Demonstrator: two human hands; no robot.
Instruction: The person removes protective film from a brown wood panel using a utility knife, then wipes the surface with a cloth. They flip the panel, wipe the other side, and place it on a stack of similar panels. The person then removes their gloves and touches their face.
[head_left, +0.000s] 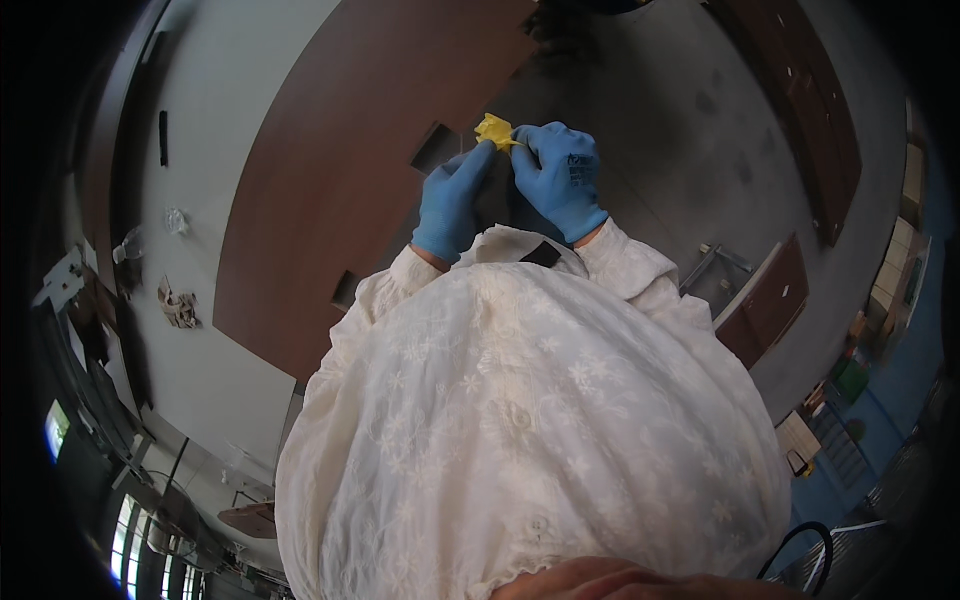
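So, a small crinkled yellow piece (pixel 494 129) is what's being worked on here. It's held up in front of the body, just off the right edge of the big brown panel (pixel 350 150) that's laid on the pale table (pixel 245 365), so it isn't resting on anything. It's pinched from both sides: its lower left is gripped between thumb and fingers of the left hand (pixel 452 205), and its right side, where a thin bit sticks out, is nipped by the right hand (pixel 563 178). Both hands are blue-gloved and kept just apart.

Progress-wise, not much can be judged. The piece has been picked up and both grips look set, but whether it's being opened out, pulled or folded can't be told from one shot. No part torn off can be made out, and nothing looks finished yet. By the table's left side, some clear plastic (pixel 177 221) and crumpled brown paper (pixel 178 303) have been left lying.

As for writing: dark printing (pixel 580 170) can be seen on the back of the right glove, but it's too small to be made out safely. No lettering can be spotted on the yellow piece.
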